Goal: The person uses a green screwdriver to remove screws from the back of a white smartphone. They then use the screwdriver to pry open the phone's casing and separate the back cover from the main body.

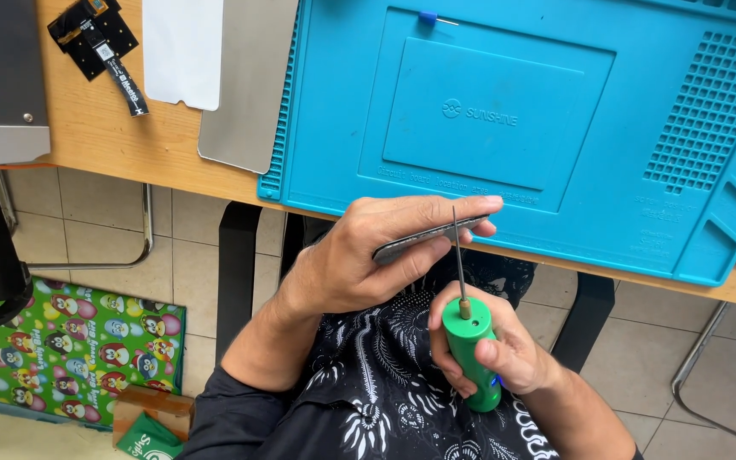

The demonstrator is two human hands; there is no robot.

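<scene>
My left hand grips a thin dark slab, seen edge-on, just in front of the table edge, over my lap. My right hand is wrapped around the green handle of a screwdriver. Its thin metal shaft points up and its tip reaches the slab's edge near my left fingertips. A blue work mat with raised cells and trays covers the wooden table beyond both hands.
A small blue-headed pin lies on the mat's far side. A grey metal plate, a white sheet and a black circuit part with a ribbon cable lie left of the mat. A colourful box sits on the tiled floor.
</scene>
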